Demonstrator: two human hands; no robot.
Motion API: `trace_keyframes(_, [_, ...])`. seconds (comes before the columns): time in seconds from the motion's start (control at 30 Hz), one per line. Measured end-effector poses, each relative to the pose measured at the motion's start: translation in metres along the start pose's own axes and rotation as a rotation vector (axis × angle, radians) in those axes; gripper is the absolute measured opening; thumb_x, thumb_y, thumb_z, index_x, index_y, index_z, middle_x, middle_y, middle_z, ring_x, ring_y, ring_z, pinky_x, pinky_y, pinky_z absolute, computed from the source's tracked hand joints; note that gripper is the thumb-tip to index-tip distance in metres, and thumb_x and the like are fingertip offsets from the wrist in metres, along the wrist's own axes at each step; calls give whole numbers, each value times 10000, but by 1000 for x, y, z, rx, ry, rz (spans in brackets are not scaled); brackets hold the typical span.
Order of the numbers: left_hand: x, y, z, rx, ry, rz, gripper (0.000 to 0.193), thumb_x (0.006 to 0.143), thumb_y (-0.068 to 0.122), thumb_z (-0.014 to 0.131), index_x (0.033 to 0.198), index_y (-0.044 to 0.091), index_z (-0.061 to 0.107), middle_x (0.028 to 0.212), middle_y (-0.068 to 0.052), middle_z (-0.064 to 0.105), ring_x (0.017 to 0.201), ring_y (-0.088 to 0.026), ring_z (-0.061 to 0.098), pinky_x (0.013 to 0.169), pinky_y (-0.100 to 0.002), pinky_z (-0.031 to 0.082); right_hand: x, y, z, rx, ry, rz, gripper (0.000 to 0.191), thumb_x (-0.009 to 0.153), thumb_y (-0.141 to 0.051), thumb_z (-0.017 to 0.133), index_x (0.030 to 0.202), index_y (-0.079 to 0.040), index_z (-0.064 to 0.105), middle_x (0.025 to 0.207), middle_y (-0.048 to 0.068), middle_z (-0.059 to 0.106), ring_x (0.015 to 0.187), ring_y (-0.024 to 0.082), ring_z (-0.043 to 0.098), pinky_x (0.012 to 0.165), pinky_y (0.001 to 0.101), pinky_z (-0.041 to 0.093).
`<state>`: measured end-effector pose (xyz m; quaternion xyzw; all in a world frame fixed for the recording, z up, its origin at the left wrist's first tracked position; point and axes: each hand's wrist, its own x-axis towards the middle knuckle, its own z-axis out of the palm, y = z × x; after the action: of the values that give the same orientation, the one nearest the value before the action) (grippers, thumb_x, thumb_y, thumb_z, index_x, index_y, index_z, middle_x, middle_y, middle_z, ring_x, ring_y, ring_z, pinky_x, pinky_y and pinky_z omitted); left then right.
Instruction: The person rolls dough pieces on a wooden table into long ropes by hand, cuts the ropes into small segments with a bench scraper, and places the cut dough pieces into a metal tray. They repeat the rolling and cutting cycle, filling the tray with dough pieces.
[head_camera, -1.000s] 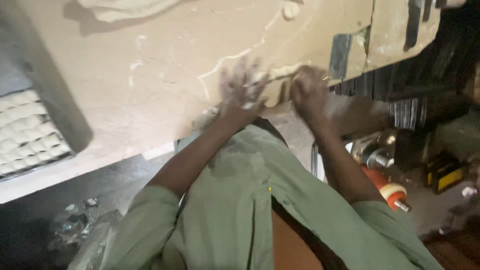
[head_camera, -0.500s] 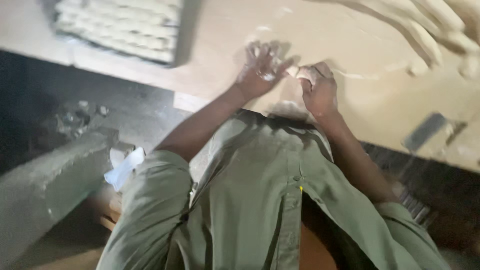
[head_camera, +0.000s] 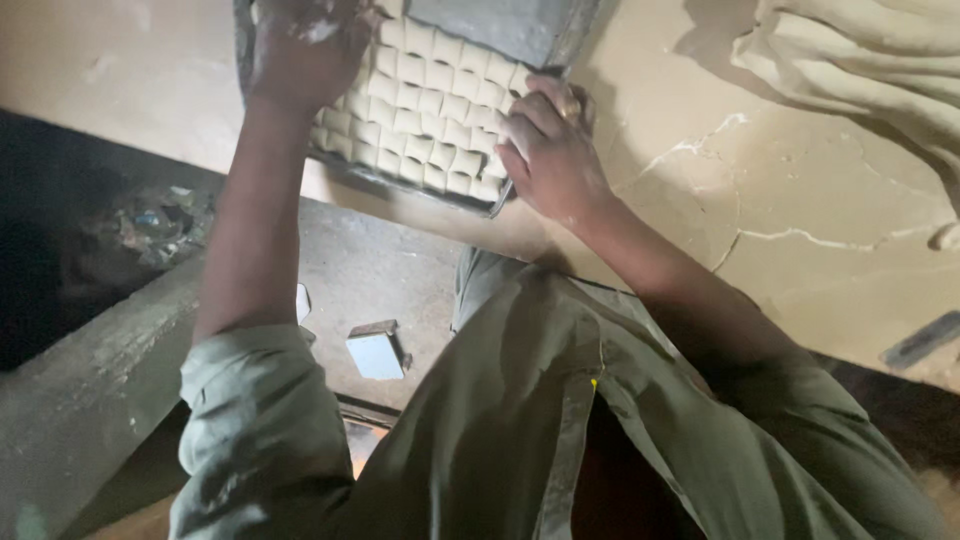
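Two hands: both on one tray, which serves as the landmark here.
Table: the pale, cracked, floury table carries the tray; bare surface runs right of the tray up to the dough, and the table's near edge lies just under the tray's near rim.
Dough: a big folded mass of dough lies at the far right, well apart from the tray, with open table between.
Tray: a dark metal tray with raised rims, near the table's front edge, top centre of the view; its far part is cut off by the frame.
Pieces: rows of small square dough pieces fill the tray's near part edge to edge; the far part shows bare grey metal.
Left hand: the left hand, dusted white, lies on the tray's left side over the pieces; whether its fingers clasp the rim cannot be told.
Right hand: the right hand is curled around the tray's near right corner, fingers over the rim.
Scrap: a small pale scrap lies on the dark floor below the tray.
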<state>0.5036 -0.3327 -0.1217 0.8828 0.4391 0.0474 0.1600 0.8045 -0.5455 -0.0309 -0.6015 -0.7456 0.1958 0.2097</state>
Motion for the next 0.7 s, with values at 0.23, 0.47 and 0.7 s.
trace_keyframes(0.23, [7, 118, -28, -136, 201, 54, 467, 1151, 281, 651, 1580, 123, 555, 1680, -214, 343, 1578, -465, 265, 1292, -639, 59, -144, 50, -37, 63, 68, 309, 472, 1008, -233, 706, 1412, -30, 573, 1553, 204, 432, 1477, 413, 377, 1218, 567, 342])
trace_keyframes(0.47, [-16, 435, 40, -560, -105, 506, 577, 1082, 267, 582, 1628, 177, 417, 1718, -194, 288, 1631, -354, 231, 1363, -588, 135, -285, 127, -126, -294, 137, 871, 643, 1082, -294, 528, 1611, 38, 375, 1692, 340, 162, 1578, 510, 48, 1257, 627, 31])
trace_keyframes(0.7, [37, 637, 131, -393, -55, 787, 621, 1072, 312, 633, 1612, 150, 373, 1658, -316, 176, 1547, -439, 187, 1268, -641, 129, -393, 184, -235, -252, 161, 1167, 614, 1057, -330, 462, 1597, -50, 375, 1698, 287, 119, 1571, 490, 14, 1217, 700, -54])
